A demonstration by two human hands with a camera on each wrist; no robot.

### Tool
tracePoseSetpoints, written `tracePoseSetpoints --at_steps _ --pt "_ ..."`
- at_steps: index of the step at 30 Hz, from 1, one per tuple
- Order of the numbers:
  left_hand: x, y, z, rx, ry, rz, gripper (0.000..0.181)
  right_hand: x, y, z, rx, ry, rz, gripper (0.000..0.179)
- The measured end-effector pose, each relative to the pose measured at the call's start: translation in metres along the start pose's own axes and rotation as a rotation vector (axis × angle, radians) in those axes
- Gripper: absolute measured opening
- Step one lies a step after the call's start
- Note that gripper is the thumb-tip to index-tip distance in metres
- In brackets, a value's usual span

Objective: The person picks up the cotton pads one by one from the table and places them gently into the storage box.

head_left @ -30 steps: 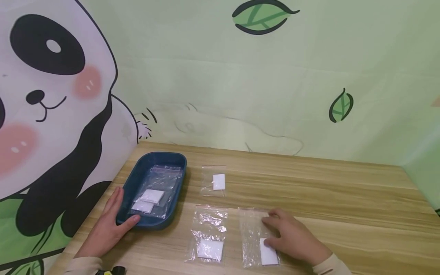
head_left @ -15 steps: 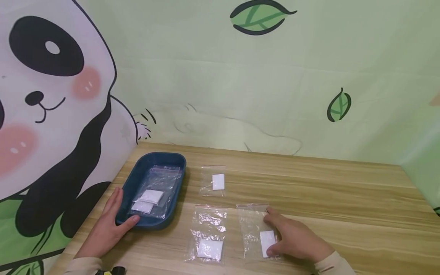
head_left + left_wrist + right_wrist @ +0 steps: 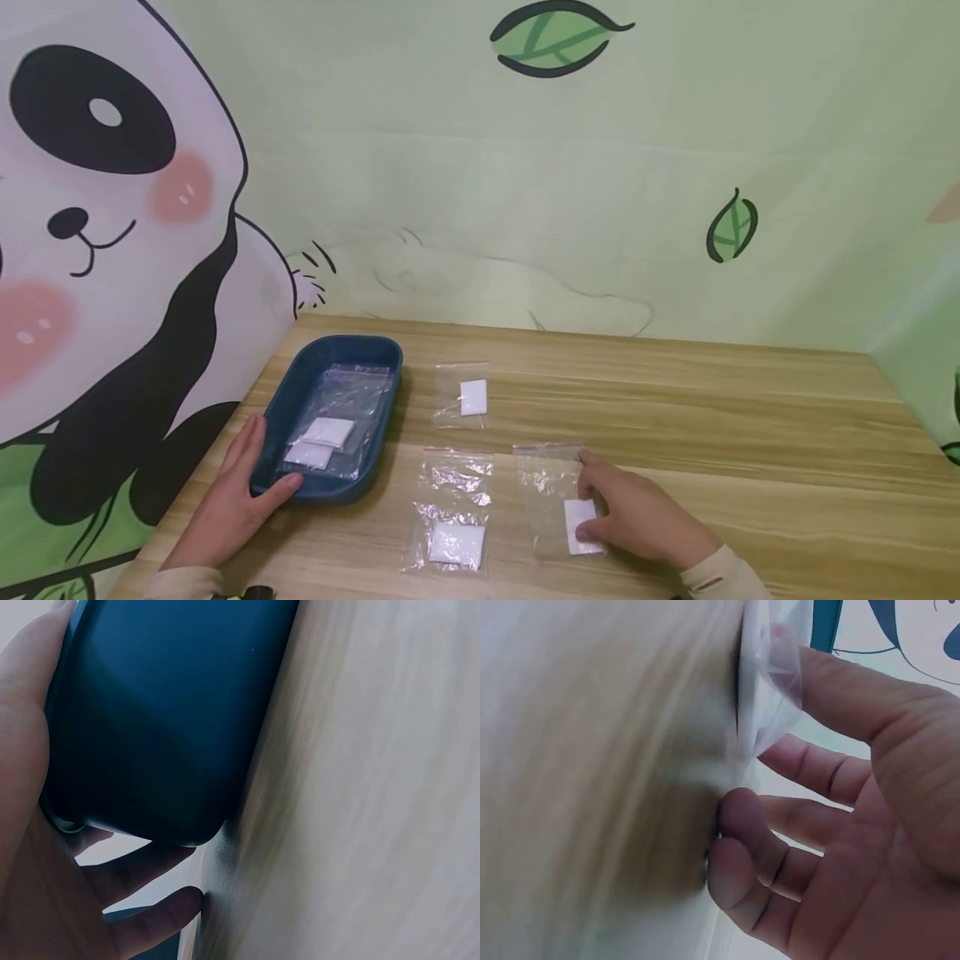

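Note:
My left hand (image 3: pixel 225 508) holds the near left corner of a dark blue tray (image 3: pixel 396 392), its thumb over the near rim and fingers along the left side. The left wrist view shows the tray's outer wall (image 3: pixel 165 712) from close by. In the tray lie clear zip bags (image 3: pixel 356 385) with white squares in them. At the right, my right hand (image 3: pixel 648 521) pinches the right edge of another clear zip bag (image 3: pixel 543 492). Its white square (image 3: pixel 578 512) sits by the thumb. In the right wrist view the thumb (image 3: pixel 832 679) presses on the plastic, with the fingers behind and below.
A zip bag with a white square (image 3: pixel 456 546) lies between the tray and my right hand. Behind it lies a smaller bag (image 3: pixel 448 400). All rest on the wooden table (image 3: pixel 712 400), backed by a panda-printed wall cloth (image 3: pixel 450 167). A black object (image 3: pixel 258 592) shows near my left wrist.
The right-hand fingers have closed on the right bag's edge, and the bag has slid slightly away from me, its near end drawn up. My left hand keeps its place on the tray.

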State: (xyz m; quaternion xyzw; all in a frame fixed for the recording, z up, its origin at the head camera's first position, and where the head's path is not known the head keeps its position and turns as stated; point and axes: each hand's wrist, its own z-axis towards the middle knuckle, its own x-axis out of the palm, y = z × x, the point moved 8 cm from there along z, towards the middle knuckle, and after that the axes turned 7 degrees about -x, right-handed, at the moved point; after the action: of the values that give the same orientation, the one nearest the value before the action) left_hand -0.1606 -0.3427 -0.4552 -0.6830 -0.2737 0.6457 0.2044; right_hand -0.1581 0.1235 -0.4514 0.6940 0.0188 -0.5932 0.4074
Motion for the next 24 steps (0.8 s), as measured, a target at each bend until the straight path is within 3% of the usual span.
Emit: tracePoseSetpoints --at_steps 3,7,10,13,18,24 --pt "0.0006 0.0002 -0.0003 0.001 -0.002 -0.003 0.105 -0.0037 0.0035 0.0021 -0.020 -0.049 0.024 0.025" --pt "0.0008 -0.0006 -0.0001 0.008 -0.007 -0.006 0.105 -0.0087 0.0037 0.0044 -0.003 -0.135 0.091 0.028" --pt "0.0008 -0.0013 0.0001 0.015 -0.009 -0.011 0.104 -0.0103 0.0003 0.0045 0.052 -0.189 0.123 0.027" --pt "0.0010 -0.0012 0.0003 0.015 -0.008 -0.014 0.104 -0.0107 -0.0028 0.0041 0.131 -0.235 0.112 0.014" --pt "0.0003 -0.0003 0.0001 0.008 -0.007 -0.007 0.104 -0.0062 -0.0017 0.0024 0.239 -0.227 0.012 0.048" --pt "0.0000 0.0000 0.0000 0.003 -0.006 0.001 0.105 -0.0012 0.0028 0.0014 0.236 -0.219 -0.021 0.020"
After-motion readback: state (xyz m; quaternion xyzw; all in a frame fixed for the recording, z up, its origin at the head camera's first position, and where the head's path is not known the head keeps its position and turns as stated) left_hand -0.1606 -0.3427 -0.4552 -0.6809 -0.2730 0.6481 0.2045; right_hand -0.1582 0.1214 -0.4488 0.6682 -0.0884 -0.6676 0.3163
